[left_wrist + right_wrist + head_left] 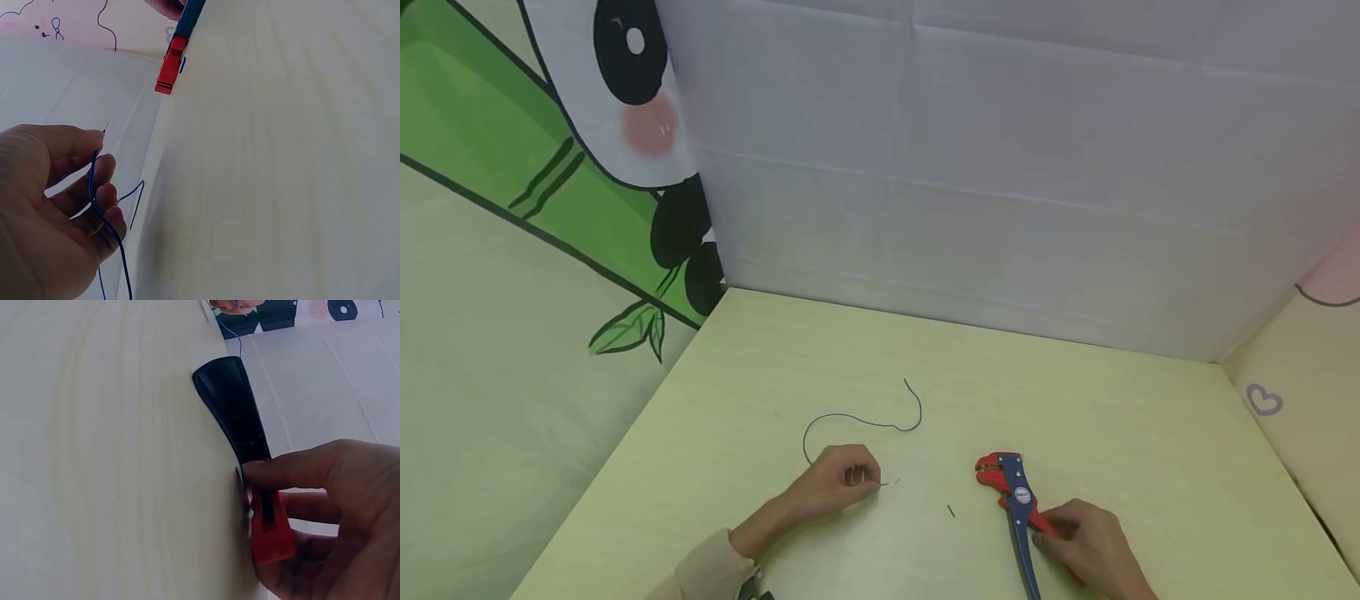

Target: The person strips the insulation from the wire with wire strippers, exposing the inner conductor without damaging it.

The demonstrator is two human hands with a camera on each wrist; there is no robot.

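Observation:
My left hand (835, 482) pinches a thin blue wire (850, 416) between thumb and forefinger, near one end. A short length of bare strands (106, 126) pokes past the fingertips in the left wrist view. From there the wire trails behind the hand and curves across the table. At the right, my right hand (1093, 540) grips the red handle of a red and blue wire stripper (1019, 492). Its red jaws point away from me, and its dark handle (228, 394) shows in the right wrist view. The stripper is at the tabletop; whether it rests there I cannot tell.
A short dark scrap (951, 511) lies on the pale wooden table (1075, 400) between the hands. A white cloth wall (962, 208) rises along the table's back edge, with printed panels at left and right.

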